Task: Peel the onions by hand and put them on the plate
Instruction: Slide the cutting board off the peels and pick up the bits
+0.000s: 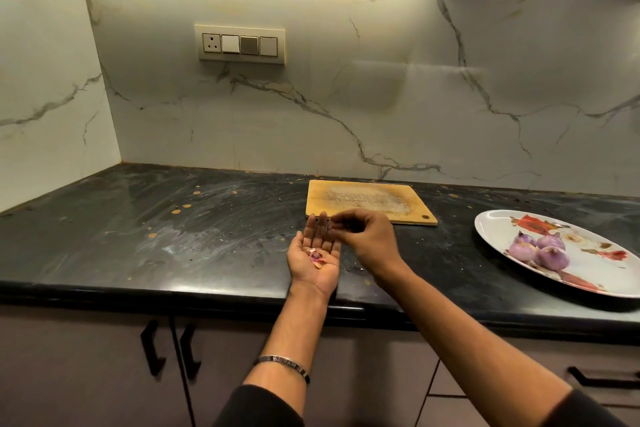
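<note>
Sleeves and forearms come in from the near edge, a bangle (284, 362) on the left wrist. Left hand (316, 251) lies palm up over the front of the bench (173, 229), fingers straight, and carries a small heap of peel scraps (315, 256) in the palm. Right hand (363, 236) hovers just beside it, its fingertips drawn together over the left fingers; it seems to pinch a bit of skin, but this is too small to tell surely.

Onions (538, 248), three as far as I can count, lie peeled and purple on the plate (502, 222), well to the right of both hands. No unpeeled onion is visible on the bench, so I judge the peeling and placing is finished and the step in hand is the cleaning: to gather the loose skins into the left palm.

Just behind the hands lies a board (367, 201), bare. Next move, in my opinion, asks to keep the left palm level so the scraps do not fall, and to carry them to a bin, which is not in view.
</note>
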`<state>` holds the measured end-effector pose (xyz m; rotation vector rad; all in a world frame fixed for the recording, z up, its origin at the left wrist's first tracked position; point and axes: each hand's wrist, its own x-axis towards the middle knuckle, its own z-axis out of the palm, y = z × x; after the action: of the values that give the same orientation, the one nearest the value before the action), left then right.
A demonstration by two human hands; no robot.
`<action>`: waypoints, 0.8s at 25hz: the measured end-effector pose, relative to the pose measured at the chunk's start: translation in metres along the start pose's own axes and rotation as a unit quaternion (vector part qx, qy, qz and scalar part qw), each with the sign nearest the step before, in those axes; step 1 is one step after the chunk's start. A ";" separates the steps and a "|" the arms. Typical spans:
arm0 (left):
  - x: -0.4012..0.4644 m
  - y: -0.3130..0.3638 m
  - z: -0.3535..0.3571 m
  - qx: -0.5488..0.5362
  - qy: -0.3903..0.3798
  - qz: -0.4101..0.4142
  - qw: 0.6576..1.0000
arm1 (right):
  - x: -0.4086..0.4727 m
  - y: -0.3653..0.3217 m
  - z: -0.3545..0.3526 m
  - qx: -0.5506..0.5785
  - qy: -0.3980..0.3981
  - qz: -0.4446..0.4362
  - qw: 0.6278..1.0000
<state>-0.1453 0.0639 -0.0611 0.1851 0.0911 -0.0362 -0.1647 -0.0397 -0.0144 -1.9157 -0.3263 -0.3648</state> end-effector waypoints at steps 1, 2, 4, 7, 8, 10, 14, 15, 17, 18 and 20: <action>-0.001 -0.001 0.001 -0.004 -0.001 0.001 1.000 | 0.000 -0.009 0.006 -0.032 -0.023 -0.026 0.999; -0.002 -0.001 0.001 -0.015 -0.005 0.002 1.000 | -0.001 -0.015 0.012 -0.071 -0.048 -0.049 0.995; -0.005 0.003 -0.001 -0.040 -0.022 0.000 0.999 | -0.007 -0.025 0.024 -0.106 -0.080 -0.077 0.988; -0.014 0.022 -0.009 -0.049 -0.065 0.013 0.997 | -0.020 -0.037 0.045 -0.096 -0.103 -0.112 0.984; -0.018 0.030 -0.011 -0.051 -0.083 0.019 0.995 | -0.025 -0.041 0.054 -0.097 -0.108 -0.130 0.981; -0.025 0.053 -0.018 -0.044 -0.119 0.043 0.991 | -0.034 -0.049 0.080 -0.092 -0.115 -0.156 0.977; -0.048 0.118 -0.043 0.014 -0.135 0.119 0.984 | -0.054 -0.065 0.151 -0.068 -0.150 -0.189 0.968; -0.055 0.136 -0.051 0.020 -0.127 0.134 0.983 | -0.058 -0.070 0.169 -0.061 -0.165 -0.195 0.965; -0.071 0.173 -0.070 0.032 -0.097 0.160 0.982 | -0.068 -0.078 0.206 -0.044 -0.195 -0.201 0.959; -0.081 0.189 -0.078 0.044 -0.083 0.171 0.981 | -0.073 -0.081 0.222 -0.039 -0.206 -0.203 0.956; -0.107 0.224 -0.100 0.074 -0.058 0.204 0.975 | -0.092 -0.088 0.264 -0.027 -0.237 -0.203 0.950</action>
<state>-0.2508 0.3058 -0.1084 0.3464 -0.0669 0.3569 -0.2576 0.2327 -0.0682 -1.9695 -1.0485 -0.1739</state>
